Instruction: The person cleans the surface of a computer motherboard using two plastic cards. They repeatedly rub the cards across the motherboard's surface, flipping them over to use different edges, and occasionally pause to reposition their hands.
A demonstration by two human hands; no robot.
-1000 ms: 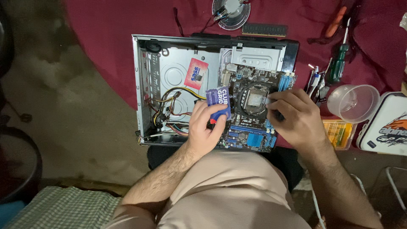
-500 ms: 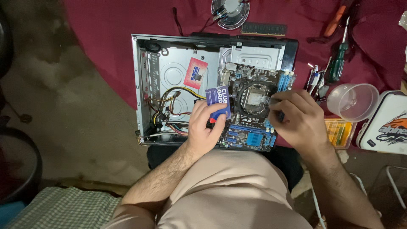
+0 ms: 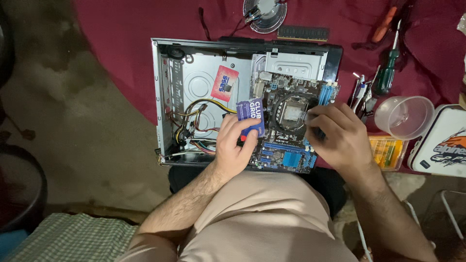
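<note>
Centrally in the frame, the left hand [image 3: 237,145] pinches a blue card [image 3: 251,116] over an open computer case [image 3: 165,97]. The right hand [image 3: 338,138] curls its fingers at the processor socket [image 3: 293,113], seemingly working there; what they grip is unclear. Next likely needs careful, steady fingers.

Both your hands are out in front of you, low and close together.

Your left hand [image 3: 236,143] reaches forward from a bare forearm that runs up from the lower left, wrist nearly straight, back of the hand facing up. Its fingers are curled and the thumb is pressed toward them in a pinch, gripping something thin between thumb and fingertips. Your right hand [image 3: 340,137] comes in from the lower right on a bare forearm, wrist bent slightly inward, knuckles up. Its fingers are bunched and pointed left, the tips drawn together as if pinching; what lies under them cannot be seen. The two hands are near each other but apart.
</note>
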